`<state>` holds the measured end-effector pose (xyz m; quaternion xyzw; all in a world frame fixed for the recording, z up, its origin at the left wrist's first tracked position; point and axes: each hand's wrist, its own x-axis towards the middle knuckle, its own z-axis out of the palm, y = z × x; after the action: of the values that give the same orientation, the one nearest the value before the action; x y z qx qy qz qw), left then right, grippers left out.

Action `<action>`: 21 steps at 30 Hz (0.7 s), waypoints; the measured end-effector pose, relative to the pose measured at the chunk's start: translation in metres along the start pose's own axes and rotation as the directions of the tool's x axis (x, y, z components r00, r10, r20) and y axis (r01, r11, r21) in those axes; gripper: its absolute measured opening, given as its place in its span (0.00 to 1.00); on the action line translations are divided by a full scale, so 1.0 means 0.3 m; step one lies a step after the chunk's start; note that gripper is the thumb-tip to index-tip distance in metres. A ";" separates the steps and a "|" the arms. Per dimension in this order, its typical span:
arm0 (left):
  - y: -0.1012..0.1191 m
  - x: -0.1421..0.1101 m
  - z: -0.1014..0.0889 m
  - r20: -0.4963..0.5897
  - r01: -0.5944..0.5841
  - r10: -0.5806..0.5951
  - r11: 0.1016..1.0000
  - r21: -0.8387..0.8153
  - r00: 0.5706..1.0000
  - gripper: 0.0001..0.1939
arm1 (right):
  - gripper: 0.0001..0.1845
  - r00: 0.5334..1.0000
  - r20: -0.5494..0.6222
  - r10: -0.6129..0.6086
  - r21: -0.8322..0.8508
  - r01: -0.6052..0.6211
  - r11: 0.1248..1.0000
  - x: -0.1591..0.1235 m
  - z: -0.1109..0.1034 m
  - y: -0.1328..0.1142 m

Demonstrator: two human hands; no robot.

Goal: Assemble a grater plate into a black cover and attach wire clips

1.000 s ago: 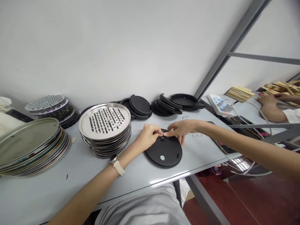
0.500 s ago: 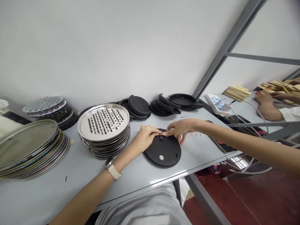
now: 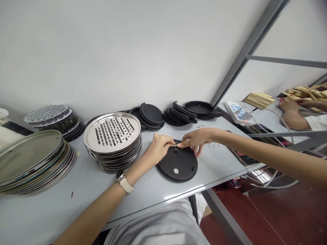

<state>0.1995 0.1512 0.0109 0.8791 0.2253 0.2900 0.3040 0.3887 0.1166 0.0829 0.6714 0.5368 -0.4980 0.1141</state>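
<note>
A black round disc [image 3: 178, 165] with a small pale sticker and short pegs lies on the table in front of me. At its far edge is a short black tab [image 3: 175, 149] with a thin metal ring [image 3: 182, 147] at it. My left hand [image 3: 161, 147], with a watch on the wrist, pinches the ring at the tab from the left. From the right, my right hand [image 3: 196, 139] pinches the same ring between thumb and forefinger, its other fingers curled by the disc's rim. The fingertips partly cover the ring. A few loose rings [image 3: 214, 145] lie right of the disc.
Left of the disc rises a stack of round metal plates [image 3: 112, 134]. Larger round plates [image 3: 30, 160] are piled farther left. Black round parts [image 3: 152, 115] sit along the wall. A grey metal frame [image 3: 235, 68] stands at right; beyond it are a co-worker's hands [image 3: 290, 107].
Both hands stay pinched at the ring with hardly any movement. The view has shifted very slightly.
</note>
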 end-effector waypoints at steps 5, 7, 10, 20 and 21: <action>0.005 -0.007 0.006 -0.052 0.032 -0.031 0.999 0.018 0.998 0.09 | 0.39 0.989 0.145 0.008 0.124 -0.026 0.992 0.029 -0.022 0.000; 0.006 -0.011 0.011 -0.085 0.053 -0.050 0.998 0.030 0.995 0.08 | 0.38 0.975 0.221 0.000 0.130 -0.029 0.991 0.039 -0.036 -0.007; 0.001 -0.016 0.019 -0.120 0.068 -0.062 0.997 0.045 0.991 0.08 | 0.36 0.963 0.268 0.012 0.071 -0.032 0.997 0.049 -0.059 -0.024; -0.018 -0.024 0.026 -0.132 0.030 -0.020 0.996 0.078 0.991 0.09 | 0.36 0.997 0.050 -0.059 -0.062 0.062 0.996 0.095 -0.100 -0.056; -0.018 -0.024 0.025 -0.131 0.026 -0.016 0.997 0.077 0.991 0.09 | 0.36 0.997 0.044 -0.059 -0.064 0.062 0.996 0.097 -0.099 -0.057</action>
<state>0.1980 0.1479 -0.0003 0.8670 0.2651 0.3346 0.2570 0.3884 0.1615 0.0806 0.6401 0.5704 -0.4975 0.1320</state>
